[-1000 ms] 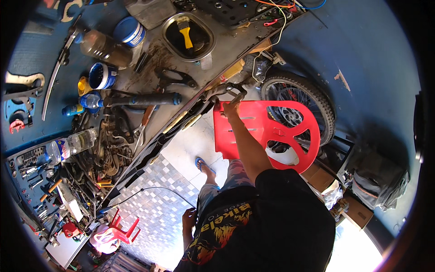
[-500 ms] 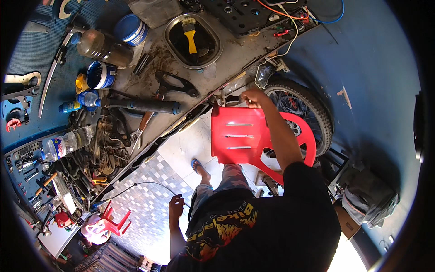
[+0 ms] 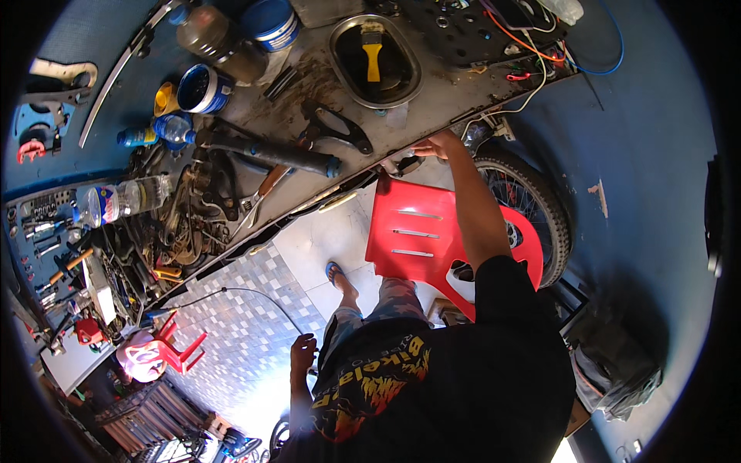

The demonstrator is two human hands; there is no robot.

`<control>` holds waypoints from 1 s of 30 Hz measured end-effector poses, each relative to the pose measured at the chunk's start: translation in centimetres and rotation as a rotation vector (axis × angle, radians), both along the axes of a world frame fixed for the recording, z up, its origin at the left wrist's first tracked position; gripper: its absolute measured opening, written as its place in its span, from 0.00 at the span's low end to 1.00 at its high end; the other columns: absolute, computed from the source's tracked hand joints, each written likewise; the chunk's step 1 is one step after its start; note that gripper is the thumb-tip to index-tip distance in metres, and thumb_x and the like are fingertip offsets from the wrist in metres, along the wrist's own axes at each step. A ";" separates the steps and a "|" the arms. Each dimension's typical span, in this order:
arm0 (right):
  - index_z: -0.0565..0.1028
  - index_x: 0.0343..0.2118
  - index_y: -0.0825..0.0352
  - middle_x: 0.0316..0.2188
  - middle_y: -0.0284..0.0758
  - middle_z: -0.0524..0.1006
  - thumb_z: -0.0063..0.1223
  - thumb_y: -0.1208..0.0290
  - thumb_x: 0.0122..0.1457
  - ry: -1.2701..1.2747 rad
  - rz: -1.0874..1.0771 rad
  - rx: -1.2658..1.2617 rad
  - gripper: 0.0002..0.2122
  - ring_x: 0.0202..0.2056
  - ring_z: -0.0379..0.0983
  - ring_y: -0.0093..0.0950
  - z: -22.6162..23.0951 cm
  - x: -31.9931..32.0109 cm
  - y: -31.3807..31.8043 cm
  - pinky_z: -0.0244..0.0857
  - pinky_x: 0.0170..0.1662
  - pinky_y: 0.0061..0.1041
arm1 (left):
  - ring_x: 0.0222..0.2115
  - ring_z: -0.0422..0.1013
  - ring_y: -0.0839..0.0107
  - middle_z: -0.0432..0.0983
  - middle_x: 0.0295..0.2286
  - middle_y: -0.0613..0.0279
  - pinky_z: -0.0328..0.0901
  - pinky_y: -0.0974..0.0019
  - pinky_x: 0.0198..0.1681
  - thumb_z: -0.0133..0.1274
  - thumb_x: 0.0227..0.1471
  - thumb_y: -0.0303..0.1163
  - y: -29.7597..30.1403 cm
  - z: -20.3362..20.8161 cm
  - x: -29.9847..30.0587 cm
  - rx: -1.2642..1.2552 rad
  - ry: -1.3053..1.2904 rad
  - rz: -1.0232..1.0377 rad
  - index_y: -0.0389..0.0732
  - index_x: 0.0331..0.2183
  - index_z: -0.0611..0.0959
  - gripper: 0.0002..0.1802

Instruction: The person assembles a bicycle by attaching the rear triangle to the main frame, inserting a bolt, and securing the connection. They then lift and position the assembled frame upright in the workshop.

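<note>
My right hand (image 3: 437,145) reaches out at the front edge of the workbench (image 3: 432,116), its fingers stretched toward the edge and some metal parts just below. Whether the fingertips touch anything is hard to see. Below that forearm stands a red plastic chair (image 3: 413,258) with three slots, partly covered by my arm. My left hand (image 3: 303,351) hangs low beside my body, fingers loosely bent and apart, with no object visible in it. A thin black cable or hose (image 3: 258,293) runs over the tiled floor and passes out of sight near this hand.
On the bench lie an oval metal tray (image 3: 340,73) with a yellow-handled brush (image 3: 373,62), a blue tub (image 3: 202,89), a black tube (image 3: 270,154) and bottles. A bicycle wheel (image 3: 556,224) stands right of the chair. Another red chair (image 3: 176,347) is at lower left.
My right hand has gone from curled above the chair's edge to stretched fingers at the bench edge. My view has shifted, so the bench sits farther right. My left hand stays low.
</note>
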State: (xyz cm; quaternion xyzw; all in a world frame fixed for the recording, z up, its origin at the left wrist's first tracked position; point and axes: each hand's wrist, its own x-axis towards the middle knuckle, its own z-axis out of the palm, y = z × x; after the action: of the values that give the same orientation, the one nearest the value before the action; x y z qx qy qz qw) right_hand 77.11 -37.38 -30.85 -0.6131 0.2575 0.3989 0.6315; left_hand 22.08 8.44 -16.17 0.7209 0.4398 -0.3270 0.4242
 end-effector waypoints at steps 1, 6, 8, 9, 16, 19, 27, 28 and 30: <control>0.77 0.52 0.63 0.46 0.37 0.82 0.50 0.58 0.71 -0.012 0.014 -0.031 0.16 0.47 0.80 0.34 0.5 -0.5 0.3 0.74 0.56 0.43 | 0.32 0.83 0.65 0.85 0.35 0.52 0.75 0.64 0.28 0.60 0.59 0.38 0.0 -0.2 -0.4 -0.007 0.056 0.010 0.39 0.52 0.83 0.21; 0.71 0.59 0.62 0.46 0.37 0.81 0.52 0.54 0.70 -0.110 -0.047 -0.026 0.21 0.45 0.80 0.32 2.2 -2.7 0.9 0.75 0.50 0.39 | 0.30 0.83 0.65 0.86 0.35 0.49 0.75 0.62 0.28 0.60 0.59 0.38 0.7 -1.0 -0.9 -0.009 0.010 -0.064 0.39 0.52 0.83 0.22; 0.65 0.65 0.62 0.46 0.36 0.81 0.55 0.52 0.68 -0.116 -0.106 -0.095 0.28 0.44 0.81 0.32 2.4 -3.8 1.1 0.75 0.48 0.38 | 0.30 0.83 0.65 0.86 0.35 0.49 0.75 0.63 0.28 0.60 0.59 0.38 1.2 -1.2 -0.6 -0.003 -0.033 -0.064 0.38 0.52 0.83 0.22; 0.60 0.68 0.62 0.46 0.38 0.81 0.58 0.53 0.66 -0.167 -0.123 -0.092 0.32 0.42 0.81 0.32 2.3 -4.6 1.3 0.76 0.47 0.37 | 0.31 0.83 0.65 0.86 0.35 0.49 0.75 0.63 0.28 0.60 0.59 0.39 1.5 -1.3 -0.3 0.002 0.009 -0.036 0.38 0.52 0.83 0.22; 0.50 0.74 0.64 0.40 0.40 0.82 0.68 0.52 0.58 -0.374 0.111 -0.362 0.48 0.36 0.80 0.30 0.0 -15.7 5.1 0.75 0.39 0.30 | 0.38 0.83 0.59 0.85 0.39 0.47 0.75 0.58 0.38 0.61 0.59 0.40 4.5 -3.3 0.6 -0.022 -0.137 -0.141 0.38 0.51 0.84 0.22; 0.55 0.73 0.65 0.39 0.41 0.82 0.68 0.49 0.58 -0.415 0.463 -0.401 0.46 0.38 0.81 0.33 0.8 -21.4 9.6 0.75 0.43 0.32 | 0.44 0.82 0.54 0.85 0.42 0.46 0.75 0.56 0.46 0.61 0.59 0.41 6.4 -3.8 0.7 0.002 -0.175 -0.227 0.38 0.50 0.83 0.22; 0.63 0.70 0.61 0.56 0.44 0.77 0.61 0.48 0.59 -0.713 1.379 -0.530 0.39 0.56 0.76 0.42 13.1 -31.5 30.9 0.72 0.56 0.41 | 0.36 0.82 0.62 0.86 0.36 0.52 0.75 0.60 0.42 0.63 0.59 0.39 16.5 -4.5 1.3 -0.020 -0.375 -0.216 0.39 0.50 0.83 0.21; 0.64 0.69 0.61 0.57 0.45 0.77 0.60 0.48 0.59 -0.723 1.387 -0.505 0.38 0.56 0.76 0.43 14.7 -32.3 33.8 0.71 0.57 0.41 | 0.36 0.82 0.62 0.86 0.35 0.53 0.75 0.60 0.42 0.63 0.59 0.38 18.7 -4.5 1.0 -0.019 -0.377 -0.260 0.40 0.50 0.83 0.20; 0.65 0.69 0.60 0.58 0.47 0.75 0.58 0.49 0.60 -0.756 1.413 -0.459 0.36 0.56 0.75 0.44 17.4 -34.0 39.1 0.70 0.58 0.42 | 0.36 0.82 0.63 0.86 0.34 0.54 0.75 0.60 0.41 0.62 0.60 0.38 23.1 -4.4 -0.5 0.032 -0.437 -0.236 0.40 0.50 0.83 0.19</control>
State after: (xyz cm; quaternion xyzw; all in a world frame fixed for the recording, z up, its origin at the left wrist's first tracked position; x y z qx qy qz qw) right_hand 43.08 1.76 -13.41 -0.8364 -0.3422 0.4061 0.1359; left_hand 21.54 31.59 -20.57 0.8275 0.2553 -0.2037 0.4567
